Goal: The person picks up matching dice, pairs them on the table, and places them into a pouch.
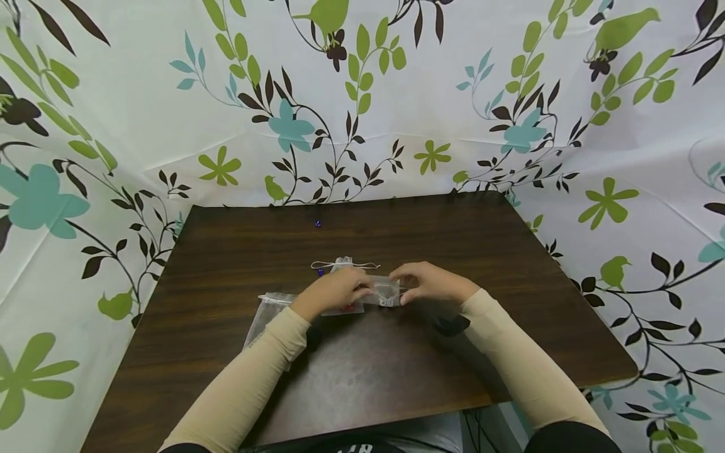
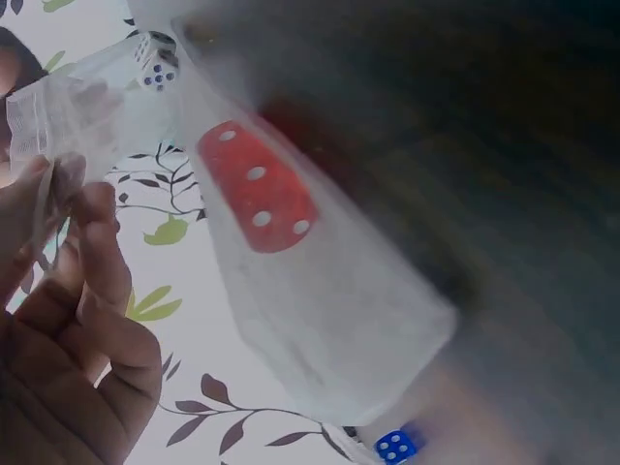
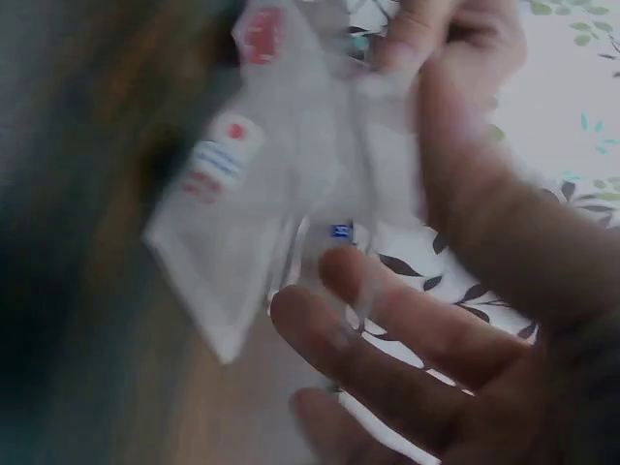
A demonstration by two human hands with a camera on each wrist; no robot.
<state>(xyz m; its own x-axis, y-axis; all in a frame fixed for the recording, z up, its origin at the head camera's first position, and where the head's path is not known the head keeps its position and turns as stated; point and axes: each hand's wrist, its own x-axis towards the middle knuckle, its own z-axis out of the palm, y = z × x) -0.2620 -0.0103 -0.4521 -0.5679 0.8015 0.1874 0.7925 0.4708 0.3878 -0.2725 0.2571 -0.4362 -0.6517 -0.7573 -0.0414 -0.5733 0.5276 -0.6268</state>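
Observation:
My left hand (image 1: 340, 290) is over the middle of the table, its fingertips pinching a small clear plastic bag (image 2: 68, 121). White dice (image 2: 157, 63) show at that bag's far end. Under this hand lies another clear bag (image 2: 320, 320) with red dice (image 2: 257, 189) in it, large in the left wrist view. My right hand (image 1: 433, 281) is at the right edge of the small bag. In the right wrist view its thumb and fingers (image 3: 378, 329) are spread apart around the bag's edge, and motion blurs the picture.
Beyond the hands a white string (image 1: 362, 265) lies across more clear plastic. One blue die (image 1: 320, 272) is near the string, another blue die (image 1: 318, 223) farther back on the dark wooden table (image 1: 453, 233). A larger clear bag (image 1: 263, 318) lies beside my left forearm. Patterned cloth hangs around.

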